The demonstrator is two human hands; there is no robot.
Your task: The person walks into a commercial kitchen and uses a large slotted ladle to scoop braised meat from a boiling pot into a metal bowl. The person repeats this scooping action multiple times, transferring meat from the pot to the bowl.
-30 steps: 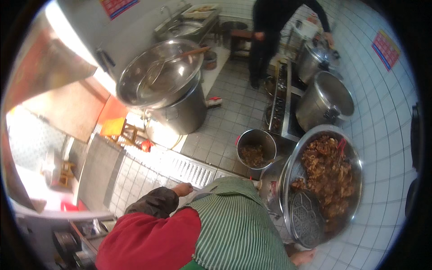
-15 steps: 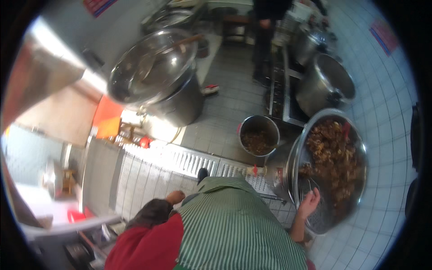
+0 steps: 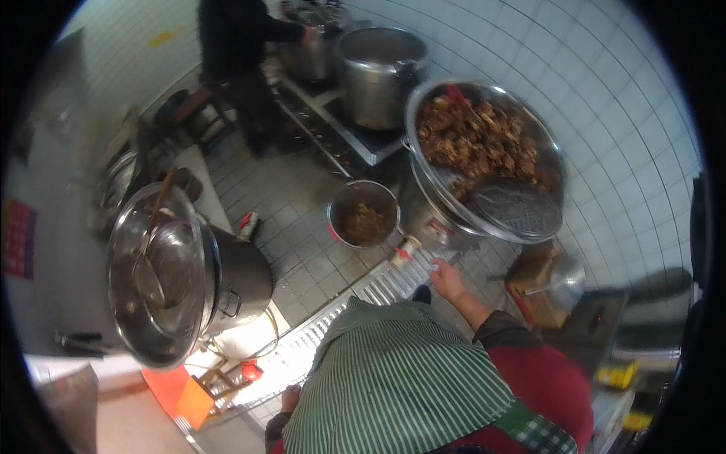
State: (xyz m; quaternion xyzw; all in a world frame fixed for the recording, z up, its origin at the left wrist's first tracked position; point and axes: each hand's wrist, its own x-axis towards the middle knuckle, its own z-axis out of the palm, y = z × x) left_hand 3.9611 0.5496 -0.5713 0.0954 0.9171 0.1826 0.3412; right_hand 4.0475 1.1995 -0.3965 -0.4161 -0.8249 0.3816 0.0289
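Note:
My right hand [image 3: 448, 280] is held over the floor grate, below the large steel bowl of food. It looks empty, its fingers stretched forward. My left hand [image 3: 290, 397] hangs low beside my apron [image 3: 393, 378], half hidden, and its fingers cannot be made out. The steel bowl [image 3: 557, 163], tilted in the view, sits on a tall metal pot [image 3: 427, 216]. Brown chunks of cooked food [image 3: 476, 136] fill much of it. A round perforated skimmer [image 3: 514, 208] lies in its near part. A smaller pot [image 3: 331, 204] with brown food stands on the floor nearby.
Another big bowl [image 3: 125, 303] with a long-handled ladle [image 3: 147, 268] rests on a tall pot [image 3: 253, 276] at left. Beyond are a stove [image 3: 333, 129], a large pot [image 3: 378, 91] and a person in dark clothes [image 3: 238, 45]. A cardboard box [image 3: 541, 299] stands at right.
The view has swung to the right. My right hand has come away from the skimmer in the food bowl and now hangs over the floor. The skimmer stays in the bowl.

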